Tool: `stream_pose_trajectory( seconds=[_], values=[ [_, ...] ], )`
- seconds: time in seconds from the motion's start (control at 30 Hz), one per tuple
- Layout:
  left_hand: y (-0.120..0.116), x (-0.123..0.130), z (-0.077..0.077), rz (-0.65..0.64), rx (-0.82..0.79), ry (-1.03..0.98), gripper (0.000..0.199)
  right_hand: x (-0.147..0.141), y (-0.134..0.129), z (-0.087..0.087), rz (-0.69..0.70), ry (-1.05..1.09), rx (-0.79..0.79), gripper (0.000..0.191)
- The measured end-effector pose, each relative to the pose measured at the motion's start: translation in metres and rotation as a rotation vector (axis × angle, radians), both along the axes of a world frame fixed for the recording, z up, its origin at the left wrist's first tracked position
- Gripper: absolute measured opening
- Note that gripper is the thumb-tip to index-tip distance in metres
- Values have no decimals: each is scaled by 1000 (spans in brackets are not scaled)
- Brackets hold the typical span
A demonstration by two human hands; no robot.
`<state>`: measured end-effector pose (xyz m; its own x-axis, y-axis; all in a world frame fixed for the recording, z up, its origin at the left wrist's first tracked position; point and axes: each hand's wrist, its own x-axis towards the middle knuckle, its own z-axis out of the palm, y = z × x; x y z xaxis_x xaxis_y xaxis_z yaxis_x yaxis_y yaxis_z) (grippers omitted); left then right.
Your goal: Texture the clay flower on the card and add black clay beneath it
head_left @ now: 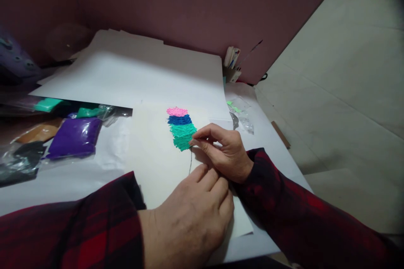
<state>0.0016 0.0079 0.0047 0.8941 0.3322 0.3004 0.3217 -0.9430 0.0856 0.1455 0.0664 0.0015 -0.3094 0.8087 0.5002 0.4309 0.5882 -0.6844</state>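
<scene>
On a sheet of off-white paper (151, 155) lies a textured patch of modelling clay in bands: pink clay (177, 112), dark blue clay (179, 119), then green clay (183, 134). A thin dark drawn line (190, 162) runs down from its lower right edge. My right hand (221, 149) pinches thumb and forefinger together at the right edge of the green band; whatever is between the tips is too small to make out. Below it my left hand (192, 218) rests on the paper, fingers curled under, its fingertips touching or close to my right hand. What it holds, if anything, is hidden.
Packets of clay lie at left, among them a purple packet (74, 138), an orange-brown packet (39, 130) and a black packet (23, 159). Large white sheets (142, 67) cover the back of the table. A clear plastic bag (243, 117) and pens (232, 58) are at right, beside a wall.
</scene>
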Motion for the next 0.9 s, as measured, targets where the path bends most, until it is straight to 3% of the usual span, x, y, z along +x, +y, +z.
stream_pose_trajectory(
  seconds=[0.57, 0.9],
  values=[
    [0, 0, -2, 0, 12, -17, 25, 1, 1, -3, 59, 34, -12, 6],
    [0, 1, -1, 2, 3, -29, 27, 0, -1, 0, 18, 27, 39, 5]
  ],
)
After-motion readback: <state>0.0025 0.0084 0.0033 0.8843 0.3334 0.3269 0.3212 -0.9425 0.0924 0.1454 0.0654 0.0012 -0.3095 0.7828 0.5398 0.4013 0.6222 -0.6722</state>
